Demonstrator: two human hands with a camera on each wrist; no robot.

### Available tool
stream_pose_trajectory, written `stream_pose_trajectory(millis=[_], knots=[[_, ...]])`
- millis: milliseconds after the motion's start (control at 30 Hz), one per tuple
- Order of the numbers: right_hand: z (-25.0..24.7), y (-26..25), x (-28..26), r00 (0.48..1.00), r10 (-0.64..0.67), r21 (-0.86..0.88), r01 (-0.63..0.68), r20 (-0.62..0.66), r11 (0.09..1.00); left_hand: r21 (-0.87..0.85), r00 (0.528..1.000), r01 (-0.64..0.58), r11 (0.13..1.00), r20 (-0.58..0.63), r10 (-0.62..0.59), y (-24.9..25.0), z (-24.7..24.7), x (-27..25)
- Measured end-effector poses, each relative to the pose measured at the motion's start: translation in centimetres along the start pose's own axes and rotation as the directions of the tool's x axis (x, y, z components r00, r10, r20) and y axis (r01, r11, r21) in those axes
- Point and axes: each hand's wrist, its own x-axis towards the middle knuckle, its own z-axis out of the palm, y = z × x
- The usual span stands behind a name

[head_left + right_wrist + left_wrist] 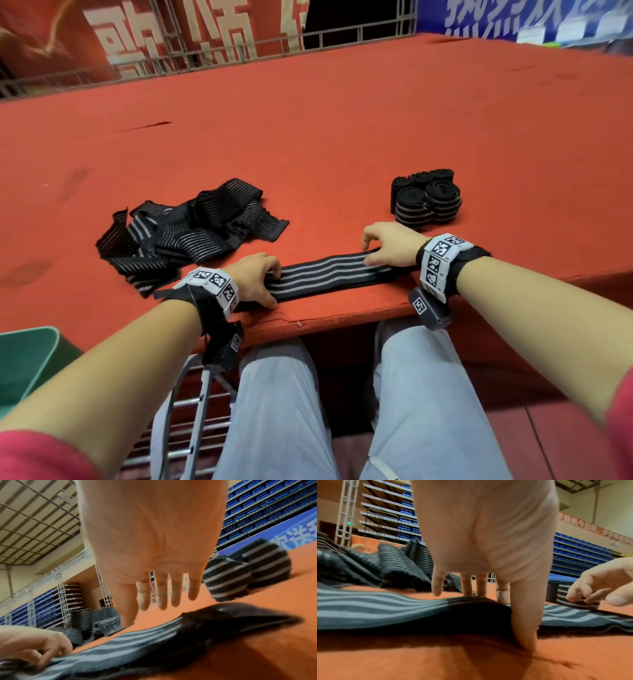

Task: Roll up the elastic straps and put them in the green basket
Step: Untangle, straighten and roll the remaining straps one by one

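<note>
One black elastic strap [329, 274] with grey stripes lies flat along the red table's near edge. My left hand [270, 287] grips its left part, fingers curled over the far edge and thumb [527, 622] down at the near edge. My right hand [368, 251] pinches the strap near its right end, where a short length looks folded over [578, 602]. A loose pile of unrolled straps [178, 229] lies behind my left hand. Several rolled straps [426, 198] stand behind my right hand. A corner of the green basket [27, 363] shows at the lower left, below table height.
The red felt table [342, 120] stretches far back to a metal railing [239, 51] with banners behind it. My knees in light trousers [281, 394] sit under the near edge. A metal frame [195, 411] stands beside my left leg.
</note>
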Motion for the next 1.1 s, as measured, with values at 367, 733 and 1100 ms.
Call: stream_pose_trajectory(millis=[367,733,1100], knots=[[1.9,-2.1,0.5,0.982,-0.037,-0.151,0.065,0.183,0.986,0.088,0.995,0.097,0.991,0.015,-0.099,-5.9,-0.1,-3.1],[2.3,-2.3,0.5,0.985,-0.014,-0.237,0.054,0.169,0.970,0.096,0.993,0.115,0.989,0.020,-0.117,-6.4,-0.2,-3.1],[1.8,-1.9,1.1,0.981,0.072,-0.234,-0.028,0.181,0.972,-0.042,0.975,0.219,0.975,-0.030,-0.221,-6.0,-0.1,-2.5]])
